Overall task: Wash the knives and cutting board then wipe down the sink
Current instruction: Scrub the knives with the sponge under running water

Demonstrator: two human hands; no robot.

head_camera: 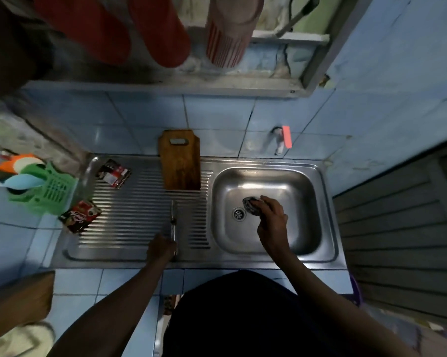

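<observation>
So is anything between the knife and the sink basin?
Nothing visible. The knife, held by the left hand, lies on the drainboard; only bare ridges separate it from the basin.

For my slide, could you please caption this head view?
Left hand grips a knife on the drainboard; right hand holds a scourer over the sink basin.

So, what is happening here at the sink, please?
A person stands at a steel sink. The right hand holds a dark scrubbing pad down in the basin, next to the drain. The left hand grips the handle of a knife that lies on the ribbed drainboard. A wooden cutting board leans against the tiled wall behind. No water runs from the tap.
</observation>
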